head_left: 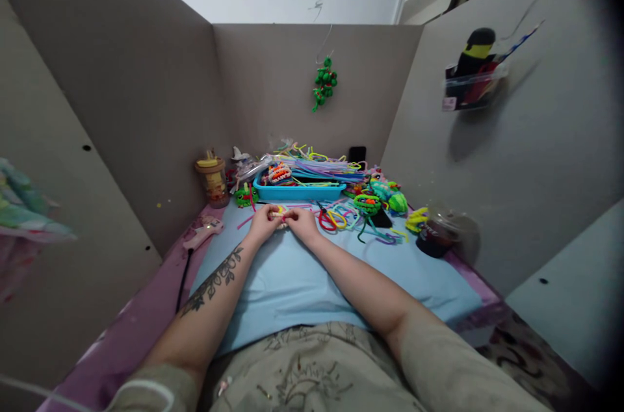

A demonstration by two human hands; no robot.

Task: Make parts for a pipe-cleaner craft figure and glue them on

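Observation:
Both my hands meet over the light blue cloth [302, 275] at the middle of the table. My left hand [264, 223] is closed on a small pipe-cleaner piece [279, 212] in white, yellow and pink. Against its other side, the fingers of my right hand [302, 223] pinch the same piece. Fingers hide much of its shape. Pink pipe cleaners [245, 221] lie beside my left hand. Just right of my right hand are red-and-yellow-handled scissors [330, 217], with loose coloured pipe cleaners around them.
Behind my hands stands a blue tray [298, 193] heaped with pipe cleaners. Green pipe-cleaner figures [366, 204] sit to its right, near a cup with dark contents [435, 236]. A pink-handled tool with a black cord [203, 233] and a jar [213, 183] are leftward. Grey panels [273, 87] enclose three sides.

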